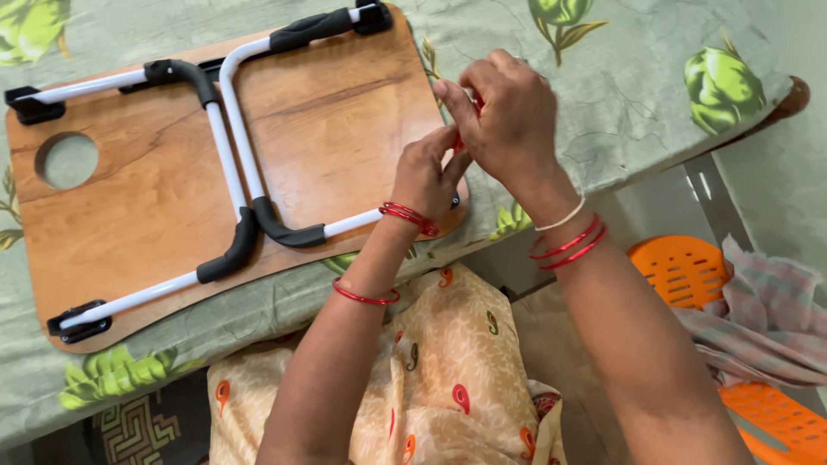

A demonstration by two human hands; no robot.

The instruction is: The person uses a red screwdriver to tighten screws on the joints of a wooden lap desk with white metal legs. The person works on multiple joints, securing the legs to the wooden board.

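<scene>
A wooden lap tray (pixel 164 189) lies upside down on the table, its two white metal legs (pixel 233 129) with black grips folded flat against it. A round hole is cut near its left end. My left hand (pixel 426 172) and my right hand (pixel 504 108) meet at the tray's right edge, fingers pinched together on a small red thing (pixel 457 142) that is mostly hidden. Both wrists carry red bangles. A small black fitting (pixel 454 203) shows just below my left hand at the tray's corner.
A green cloth with leaf prints (pixel 637 77) covers the table. An orange plastic chair (pixel 689 275) with a checked cloth (pixel 767 319) draped on it stands at the right. My patterned garment fills the lower middle.
</scene>
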